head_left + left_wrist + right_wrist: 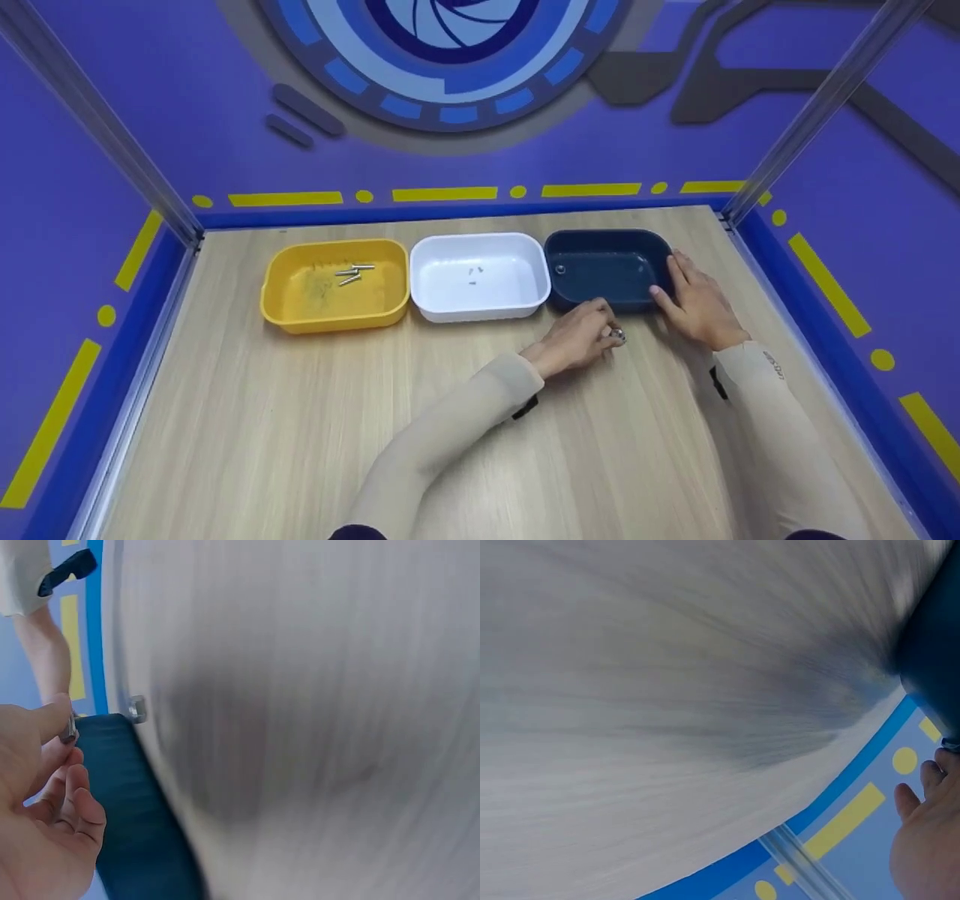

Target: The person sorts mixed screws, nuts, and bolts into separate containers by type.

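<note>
My left hand (576,336) is in front of the dark blue bin (604,306), its thumb and finger pinching a small metal nut (69,731). Another metal nut (137,709) shows on the tabletop close to the bin in the left wrist view. Inside the dark bin, one nut (560,270) lies near its left wall. My right hand (699,307) rests against that bin's right front corner, fingers extended along the right side and thumb at the front rim. In the right wrist view only part of the right hand (934,832) shows at the edge.
To the left of the dark bin stands a white bin (480,306) with several tiny metal pieces (472,283). Further left, a yellow bin (337,322) holds several screws (350,280). The three bins stand in a row on the wooden table (300,420), before blue-purple walls.
</note>
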`<state>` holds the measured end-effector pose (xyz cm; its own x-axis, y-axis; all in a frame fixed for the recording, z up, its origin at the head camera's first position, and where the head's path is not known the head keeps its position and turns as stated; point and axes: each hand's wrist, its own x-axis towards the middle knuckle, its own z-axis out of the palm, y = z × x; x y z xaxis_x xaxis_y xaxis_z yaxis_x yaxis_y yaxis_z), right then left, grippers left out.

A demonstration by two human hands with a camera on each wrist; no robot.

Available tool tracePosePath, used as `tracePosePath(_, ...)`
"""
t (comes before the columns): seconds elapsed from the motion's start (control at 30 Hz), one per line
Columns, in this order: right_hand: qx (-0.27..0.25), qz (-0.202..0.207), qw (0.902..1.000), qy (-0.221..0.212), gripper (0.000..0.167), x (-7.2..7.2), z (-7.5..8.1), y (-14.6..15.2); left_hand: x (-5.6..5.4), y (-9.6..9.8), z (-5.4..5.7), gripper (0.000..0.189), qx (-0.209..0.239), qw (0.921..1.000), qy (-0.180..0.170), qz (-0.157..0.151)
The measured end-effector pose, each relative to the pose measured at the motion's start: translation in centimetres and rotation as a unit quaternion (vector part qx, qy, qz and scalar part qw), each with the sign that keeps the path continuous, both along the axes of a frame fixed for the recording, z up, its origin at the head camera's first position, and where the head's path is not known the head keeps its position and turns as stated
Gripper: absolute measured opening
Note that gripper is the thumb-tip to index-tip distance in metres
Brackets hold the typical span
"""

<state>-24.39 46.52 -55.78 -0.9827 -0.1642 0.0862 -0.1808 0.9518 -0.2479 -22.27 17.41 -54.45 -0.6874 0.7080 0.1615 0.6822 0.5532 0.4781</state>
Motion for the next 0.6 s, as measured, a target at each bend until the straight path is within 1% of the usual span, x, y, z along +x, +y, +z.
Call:
tracePosePath(0.1,-0.004,0.000,1.0000,0.001,0.086,0.0,-0.1,0.0,-0.2,-0.1,0.8,0.024,0.005,0.9999,0.009,-0.004)
tracePosePath(0.27,-0.003,0.001,1.0000,0.002,0.087,-0.2,-0.1,0.1,-1.0,-0.4,2.2,0.028,0.014,0.9997,0.022,0.005)
tracePosePath(0.33,-0.003,0.003,1.0000,0.004,0.086,-0.2,-0.2,0.2,-1.4,-0.7,2.7,0.030,0.017,0.9995,0.023,0.011)
tracePosePath(0.43,-0.004,0.004,0.9999,0.009,0.086,-0.2,-0.3,0.2,-2.2,-1.0,3.5,0.031,0.029,0.9992,0.016,0.022)
tracePosePath(0.6,-0.003,-0.002,1.0000,0.000,0.088,-0.2,-0.5,0.1,-3.6,-1.4,4.4,0.032,0.040,0.9982,0.008,0.045)
